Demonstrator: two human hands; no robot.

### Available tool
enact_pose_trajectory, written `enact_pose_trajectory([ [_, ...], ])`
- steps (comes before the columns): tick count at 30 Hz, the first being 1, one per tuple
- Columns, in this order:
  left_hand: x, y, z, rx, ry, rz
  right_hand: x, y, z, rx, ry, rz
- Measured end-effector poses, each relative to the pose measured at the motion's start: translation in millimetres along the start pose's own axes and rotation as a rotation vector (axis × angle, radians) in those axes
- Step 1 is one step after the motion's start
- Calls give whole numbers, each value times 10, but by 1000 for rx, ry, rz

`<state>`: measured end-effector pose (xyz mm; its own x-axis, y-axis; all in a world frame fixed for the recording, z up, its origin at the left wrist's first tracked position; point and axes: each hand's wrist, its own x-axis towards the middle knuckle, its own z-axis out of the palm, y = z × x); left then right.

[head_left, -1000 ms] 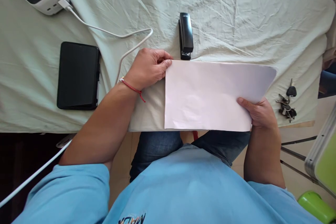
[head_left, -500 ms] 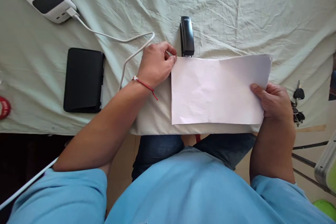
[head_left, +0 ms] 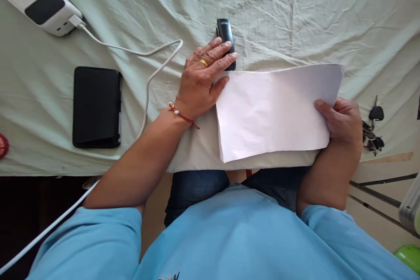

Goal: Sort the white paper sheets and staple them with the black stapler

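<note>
Head view: the paper [head_left: 275, 111] spans between the hands, its long axis running left to right. The right hand [head_left: 343, 120] pinches its right end, thumb on top. Well apart, the left hand [head_left: 203, 76] lays spread fingers over the black stapler [head_left: 225, 29], which runs lengthwise away from the body, its near end at the paper's far edge.

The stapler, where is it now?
In the head view's upper middle, the stapler lies partly under the left hand, by the top edge of the paper.
</note>
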<state>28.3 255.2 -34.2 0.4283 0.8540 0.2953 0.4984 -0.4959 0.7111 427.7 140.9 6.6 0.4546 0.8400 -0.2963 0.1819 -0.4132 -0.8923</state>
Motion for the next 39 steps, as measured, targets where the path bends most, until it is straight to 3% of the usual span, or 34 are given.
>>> enact_pose_trajectory([
  [5,29,49,-34,-126,14,-167,-22,-42,9,-9,5,13],
  [8,23,83,-58,-133,2,-188,-12,-38,12,22,14,-2],
  [12,-15,-9,-59,-121,1,-131,7,-16,19,68,29,-12],
  [17,-73,-204,-50,26,-21,36,23,2,20,106,52,-18],
  [24,-105,-240,35,121,-5,48,50,14,25,120,25,-39],
  [30,-98,-294,24,-101,64,138,-26,-17,-1,95,7,0],
  [35,-108,-283,5,-236,137,16,-270,-69,3,25,-19,91],
  [39,-108,-313,31,-240,226,-104,-436,32,61,24,-2,52],
])
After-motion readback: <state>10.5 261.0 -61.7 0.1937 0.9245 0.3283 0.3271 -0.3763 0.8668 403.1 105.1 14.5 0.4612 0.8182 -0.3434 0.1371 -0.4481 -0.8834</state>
